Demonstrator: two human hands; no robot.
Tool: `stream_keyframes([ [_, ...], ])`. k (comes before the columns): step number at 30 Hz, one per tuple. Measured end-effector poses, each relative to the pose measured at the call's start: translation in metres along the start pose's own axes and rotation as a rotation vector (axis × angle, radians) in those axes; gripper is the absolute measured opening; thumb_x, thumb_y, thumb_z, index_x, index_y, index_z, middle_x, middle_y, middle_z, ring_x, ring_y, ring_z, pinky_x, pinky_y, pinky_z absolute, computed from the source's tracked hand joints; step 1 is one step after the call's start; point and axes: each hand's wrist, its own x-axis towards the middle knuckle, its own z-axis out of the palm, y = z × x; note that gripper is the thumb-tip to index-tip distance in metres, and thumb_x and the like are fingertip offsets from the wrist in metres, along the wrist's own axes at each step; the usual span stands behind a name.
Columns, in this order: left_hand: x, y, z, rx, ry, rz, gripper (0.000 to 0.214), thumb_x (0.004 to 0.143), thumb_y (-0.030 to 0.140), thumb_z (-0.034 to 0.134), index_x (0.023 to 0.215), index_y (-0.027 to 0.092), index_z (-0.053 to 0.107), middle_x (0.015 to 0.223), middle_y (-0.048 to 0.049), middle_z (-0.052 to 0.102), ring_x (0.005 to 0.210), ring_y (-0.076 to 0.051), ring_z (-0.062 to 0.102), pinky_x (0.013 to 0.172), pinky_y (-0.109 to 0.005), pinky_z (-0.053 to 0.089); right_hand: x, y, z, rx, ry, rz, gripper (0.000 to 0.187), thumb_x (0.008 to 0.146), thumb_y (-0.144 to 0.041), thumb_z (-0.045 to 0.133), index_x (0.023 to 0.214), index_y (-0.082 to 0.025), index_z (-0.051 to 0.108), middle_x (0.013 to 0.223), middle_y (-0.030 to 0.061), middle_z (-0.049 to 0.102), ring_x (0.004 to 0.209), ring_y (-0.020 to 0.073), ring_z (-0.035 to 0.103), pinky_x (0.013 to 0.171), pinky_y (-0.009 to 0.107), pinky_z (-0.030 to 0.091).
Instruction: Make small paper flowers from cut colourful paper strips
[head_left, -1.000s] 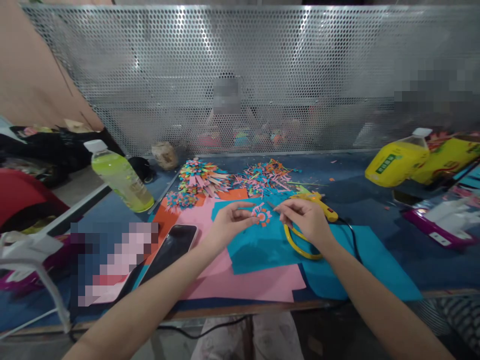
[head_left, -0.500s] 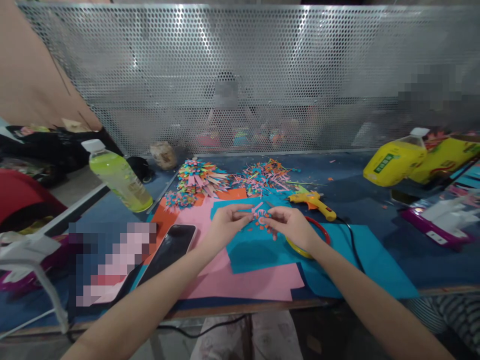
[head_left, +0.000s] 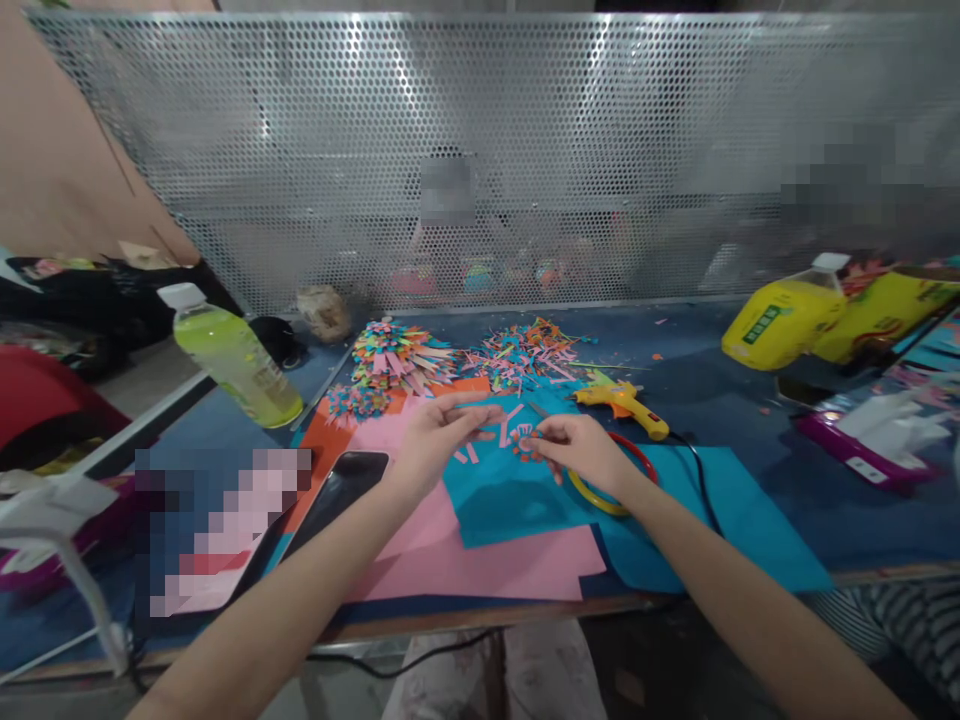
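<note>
A small paper flower (head_left: 523,440) of pink and orange strips lies on a blue paper sheet (head_left: 517,490). My right hand (head_left: 581,450) pinches its right edge with fingers closed. My left hand (head_left: 435,435) hovers just left of it, fingers curled and pinched together; I cannot make out whether they hold a strip. Loose pink paper strips (head_left: 469,453) lie on the blue sheet between the hands. Pink paper (head_left: 487,560) lies underneath, orange paper (head_left: 330,440) to the left.
A yellow glue gun (head_left: 622,402) and scissors with yellow-red handles (head_left: 615,480) sit right of my hands. Piles of coloured paper scraps (head_left: 465,360) lie behind. A phone (head_left: 337,490), a green drink bottle (head_left: 232,355), a yellow bottle (head_left: 784,320) and a perforated metal screen (head_left: 480,150) surround the bench.
My left hand let go of the paper flower and drew back to the left. My right hand moved in and now holds the flower alone on the blue sheet.
</note>
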Motion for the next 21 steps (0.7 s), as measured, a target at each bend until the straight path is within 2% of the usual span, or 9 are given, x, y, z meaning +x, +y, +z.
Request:
stream_keyframes([
  [5, 0.002, 0.004, 0.003, -0.277, 0.000, -0.103, 0.018, 0.075, 0.021, 0.057, 0.092, 0.015, 0.061, 0.087, -0.0065, 0.070, 0.090, -0.019, 0.063, 0.074, -0.027, 0.051, 0.004, 0.003, 0.001, -0.415, 0.189, -0.128, 0.011, 0.074, -0.023, 0.056, 0.078, -0.015, 0.063, 0.075, 0.0056, 0.063, 0.070, 0.0154, 0.057, 0.062, 0.027, 0.043],
  [7, 0.002, 0.006, 0.004, -0.323, 0.010, -0.118, 0.019, 0.078, 0.022, 0.052, 0.093, 0.014, 0.062, 0.085, -0.0067, 0.070, 0.090, -0.019, 0.063, 0.078, -0.028, 0.050, 0.006, 0.004, 0.000, -0.525, 0.190, -0.174, 0.011, 0.076, -0.019, 0.053, 0.073, -0.015, 0.063, 0.073, 0.0052, 0.063, 0.070, 0.0157, 0.057, 0.065, 0.028, 0.042],
  [10, 0.002, 0.008, 0.004, -0.322, -0.007, -0.150, 0.023, 0.080, 0.025, 0.047, 0.092, 0.013, 0.063, 0.081, -0.0078, 0.071, 0.088, -0.019, 0.064, 0.082, -0.030, 0.049, 0.005, 0.003, 0.000, -0.554, 0.185, -0.221, 0.014, 0.078, -0.020, 0.051, 0.073, -0.016, 0.064, 0.073, 0.0047, 0.064, 0.070, 0.0157, 0.057, 0.066, 0.028, 0.042],
  [13, 0.000, 0.009, 0.006, -0.291, -0.072, -0.150, 0.027, 0.078, 0.028, 0.047, 0.091, 0.012, 0.064, 0.081, -0.0094, 0.071, 0.087, -0.020, 0.064, 0.084, -0.031, 0.048, 0.002, -0.001, 0.008, -0.525, 0.207, -0.322, 0.019, 0.078, -0.031, 0.054, 0.088, -0.018, 0.064, 0.083, 0.0055, 0.065, 0.076, 0.0167, 0.058, 0.070, 0.029, 0.044],
  [16, -0.005, 0.009, 0.007, -0.245, -0.146, -0.081, 0.030, 0.077, 0.032, 0.050, 0.094, 0.011, 0.065, 0.082, -0.0107, 0.070, 0.088, -0.023, 0.064, 0.083, -0.033, 0.048, 0.001, -0.006, 0.022, -0.611, 0.091, -0.468, 0.032, 0.076, -0.040, 0.057, 0.101, -0.021, 0.060, 0.095, 0.0056, 0.063, 0.092, 0.0192, 0.055, 0.081, 0.032, 0.042],
  [19, -0.010, 0.013, 0.009, -0.226, -0.180, 0.043, 0.030, 0.075, 0.034, 0.053, 0.092, 0.013, 0.066, 0.077, -0.0090, 0.070, 0.088, -0.024, 0.063, 0.081, -0.035, 0.048, 0.001, -0.008, 0.032, -0.781, -0.041, -0.538, 0.022, 0.082, -0.035, 0.051, 0.095, -0.022, 0.063, 0.090, 0.0041, 0.065, 0.095, 0.0193, 0.052, 0.085, 0.034, 0.037],
  [21, -0.014, 0.021, 0.010, -0.222, -0.153, 0.142, 0.025, 0.073, 0.033, 0.055, 0.086, 0.015, 0.069, 0.069, -0.0057, 0.070, 0.085, -0.023, 0.064, 0.081, -0.035, 0.048, 0.001, -0.007, 0.035, -0.885, -0.077, -0.568, 0.021, 0.085, -0.031, 0.046, 0.089, -0.022, 0.064, 0.083, 0.0038, 0.066, 0.094, 0.0195, 0.050, 0.083, 0.035, 0.034],
])
